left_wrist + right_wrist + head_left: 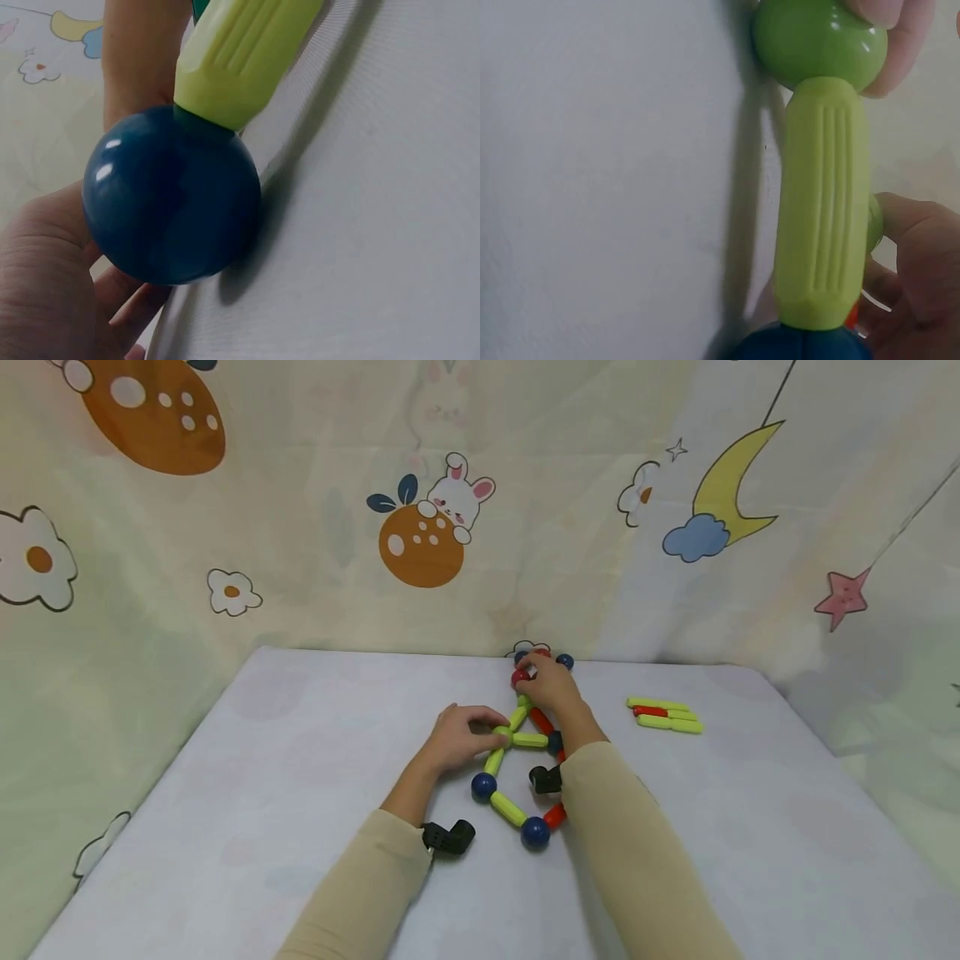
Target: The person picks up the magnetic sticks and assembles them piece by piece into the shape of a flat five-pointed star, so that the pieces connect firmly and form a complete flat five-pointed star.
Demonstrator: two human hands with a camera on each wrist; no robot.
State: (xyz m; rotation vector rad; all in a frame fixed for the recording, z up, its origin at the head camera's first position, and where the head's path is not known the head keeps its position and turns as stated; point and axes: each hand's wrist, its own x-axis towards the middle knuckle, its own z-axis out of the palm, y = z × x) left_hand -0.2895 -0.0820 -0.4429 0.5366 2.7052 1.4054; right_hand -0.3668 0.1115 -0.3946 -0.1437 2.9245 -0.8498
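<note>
On the table lies a linked figure of magnetic building sticks and balls. My left hand (461, 739) pinches the green ball (503, 737) where several yellow-green sticks (530, 741) meet. At the figure's far end, my right hand (553, 685) has its thumb and fingers around a red ball (521, 678), partly covering it. A blue ball (483, 787) sits at the near left, also large in the left wrist view; another blue ball (536, 833) marks the near corner. Red sticks (541, 721) run along the right side, partly hidden by my right sleeve.
Several loose sticks, yellow-green (670, 724) and red (649, 712), lie to the right. Beyond my right hand are more blue balls (565, 661) near the table's back edge. A patterned cloth (315, 527) hangs behind. Black wrist cameras (450, 837) sit close to the figure.
</note>
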